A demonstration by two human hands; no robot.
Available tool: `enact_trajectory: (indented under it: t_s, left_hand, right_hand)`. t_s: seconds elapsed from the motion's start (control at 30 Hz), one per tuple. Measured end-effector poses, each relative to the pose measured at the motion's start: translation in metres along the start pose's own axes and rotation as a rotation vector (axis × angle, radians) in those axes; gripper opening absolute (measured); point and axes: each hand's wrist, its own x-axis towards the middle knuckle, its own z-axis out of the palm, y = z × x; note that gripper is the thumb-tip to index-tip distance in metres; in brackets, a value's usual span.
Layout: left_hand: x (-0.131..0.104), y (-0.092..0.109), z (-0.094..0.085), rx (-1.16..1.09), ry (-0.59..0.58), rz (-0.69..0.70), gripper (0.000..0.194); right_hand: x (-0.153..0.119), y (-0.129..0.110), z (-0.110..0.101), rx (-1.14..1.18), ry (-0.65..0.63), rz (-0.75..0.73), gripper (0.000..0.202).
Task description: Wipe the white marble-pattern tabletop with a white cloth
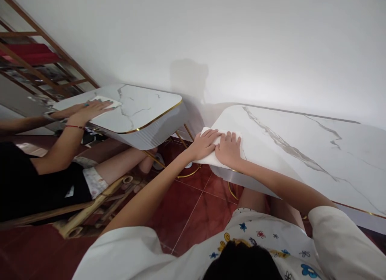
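Observation:
A folded white cloth [221, 140] lies on the left end of a white marble-patterned table [289, 151], part of it reaching past the rounded corner. My left hand [205, 145] rests flat on the cloth's left part, fingers stretched out and pointing right. Beside it, my right hand [228, 150] presses flat on the same cloth, with its fingers extended toward the wall. The two hands almost touch, and both palms are hidden. Neither hand is wrapped around the cloth.
At left, another person's hands [96, 107] lie on a white cloth [105, 101] on a similar table [141, 107] with gold trim. That person sits on a bamboo seat [87, 209]. A wooden shelf rack [51, 39] leans by the white wall [226, 39]. Red tiles [181, 207] cover the floor.

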Motion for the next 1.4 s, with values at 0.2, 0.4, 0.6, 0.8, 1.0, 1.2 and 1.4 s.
enact_trajectory:
  t_s: [0.2, 0.4, 0.6, 0.8, 1.0, 1.2, 1.4]
  left_hand:
    - [0.022, -0.015, 0.002, -0.023, 0.038, 0.042, 0.057]
    - [0.058, -0.033, 0.004, -0.043, 0.067, 0.073, 0.055]
    - [0.106, -0.043, 0.006, -0.079, 0.093, 0.102, 0.053]
    - [0.153, -0.059, 0.012, -0.103, 0.104, 0.163, 0.054]
    - [0.192, -0.07, 0.016, -0.115, 0.131, 0.149, 0.056]
    - [0.228, -0.073, 0.014, -0.115, 0.127, 0.148, 0.057]
    - [0.259, -0.071, 0.016, -0.062, 0.125, 0.223, 0.058]
  right_hand:
    - [0.022, 0.004, 0.008, 0.007, 0.063, 0.008, 0.057]
    - [0.057, 0.014, 0.011, 0.021, 0.1, 0.02, 0.055]
    - [0.098, 0.035, 0.007, 0.039, 0.126, 0.043, 0.053]
    - [0.133, 0.054, 0.001, 0.028, 0.178, 0.049, 0.052]
    - [0.171, 0.072, 0.002, 0.015, 0.216, 0.054, 0.052]
    - [0.201, 0.088, -0.002, -0.013, 0.227, 0.065, 0.053]
    - [0.216, 0.103, -0.008, -0.026, 0.199, 0.096, 0.054]
